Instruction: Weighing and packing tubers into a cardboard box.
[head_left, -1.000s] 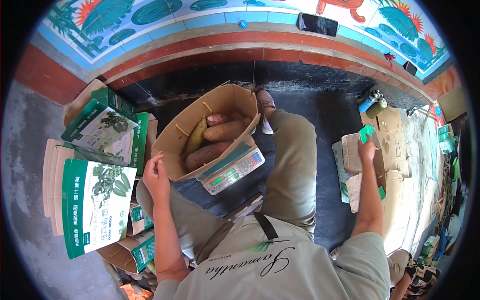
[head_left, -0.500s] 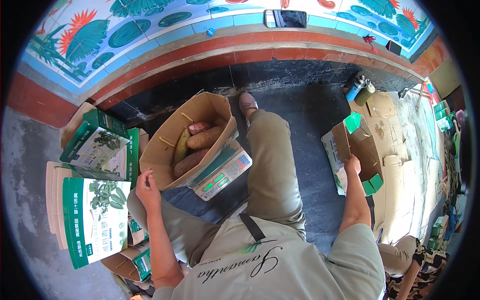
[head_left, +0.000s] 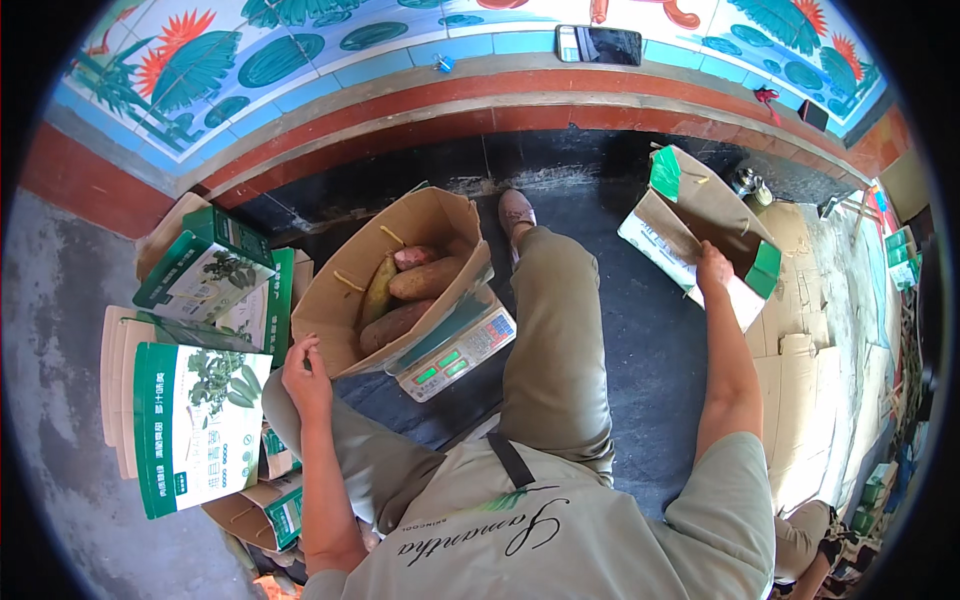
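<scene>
My right hand grips the near wall of an open cardboard box with white sides and green flaps; no contents show in it. That box is held tilted at the right, near the wall. My left hand holds nothing, its fingers loosely bent and apart beside the left corner of another open cardboard box. Inside that box lie several large brown and reddish tubers like sweet potatoes, and a long yellow-green one. A digital scale with lit green displays sits under this box.
Green-and-white cartons stand at my left. Flattened cardboard covers the floor at right, with bottles by the wall. A phone rests on the tiled ledge. Another person's leg shows at lower right.
My right hand has moved the box with green flaps away from me, up toward the wall; it now partly hides the bottles. My left hand stays by the box of tubers.
</scene>
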